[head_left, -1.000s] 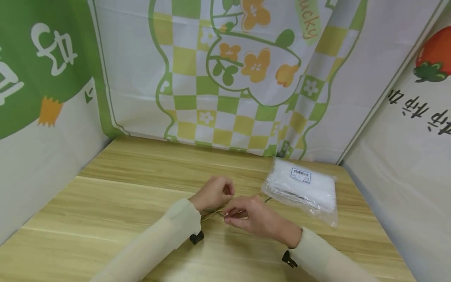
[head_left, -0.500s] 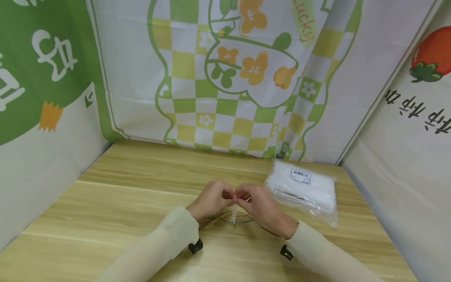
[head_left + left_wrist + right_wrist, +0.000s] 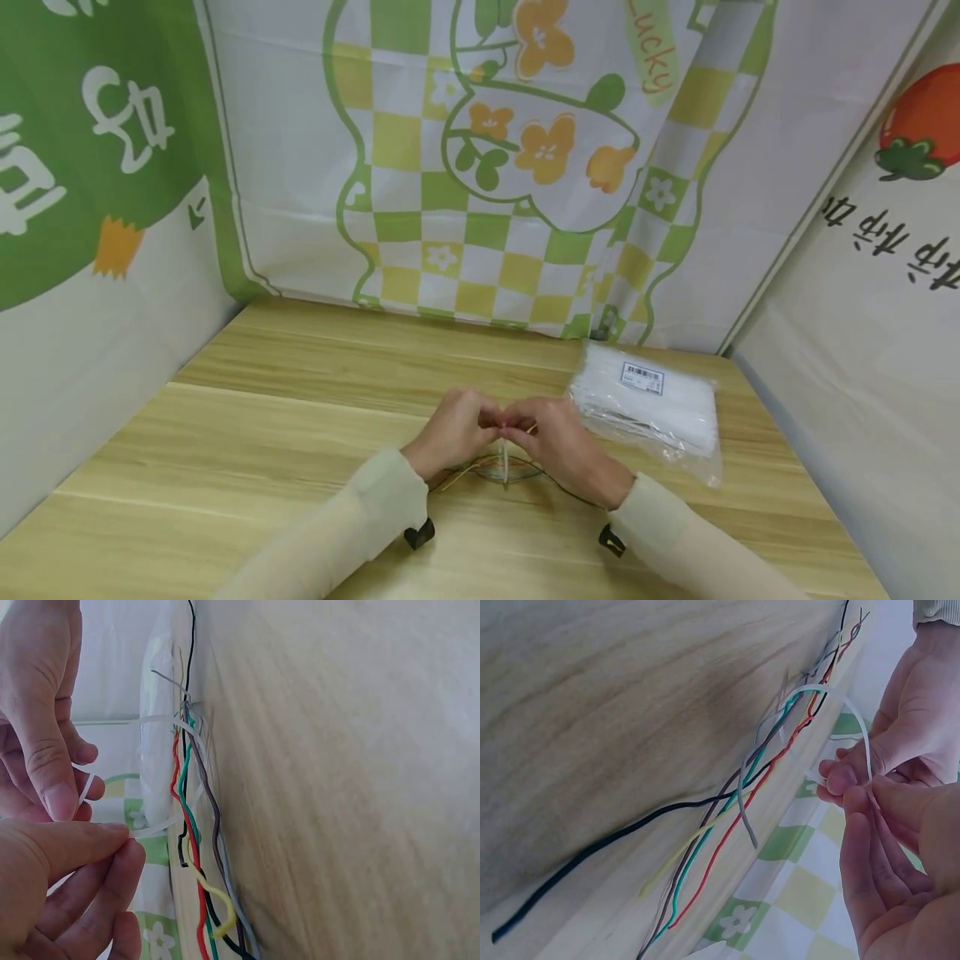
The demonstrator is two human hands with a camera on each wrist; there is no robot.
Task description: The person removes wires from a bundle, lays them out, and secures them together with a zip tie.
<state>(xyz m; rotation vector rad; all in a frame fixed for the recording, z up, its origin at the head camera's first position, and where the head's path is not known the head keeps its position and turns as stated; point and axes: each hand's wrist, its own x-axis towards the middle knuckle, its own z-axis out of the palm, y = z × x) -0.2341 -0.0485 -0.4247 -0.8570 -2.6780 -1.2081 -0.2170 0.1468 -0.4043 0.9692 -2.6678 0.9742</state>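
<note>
Several thin coloured wires, among them a red wire (image 3: 781, 754), lie as a loose bundle on the wooden table. A white cable tie (image 3: 867, 739) loops around the bundle and stands up from it. My left hand (image 3: 455, 423) pinches one end of the tie between thumb and fingers. Right beside it, my right hand (image 3: 561, 442) pinches the tie as well, their fingertips nearly touching above the wires. In the left wrist view, a short white tip of the cable tie (image 3: 87, 787) shows at the right hand's fingers. The tie's head is hidden by fingertips.
A clear plastic bag (image 3: 643, 404) with white contents and a barcode label lies at the back right of the wooden table (image 3: 300, 367). Printed curtains (image 3: 517, 242) stand behind the table and along both sides.
Both hands came together over the wires from a lower, staggered position a second ago and now pinch the cable tie. Over the last half second they have barely moved.
</note>
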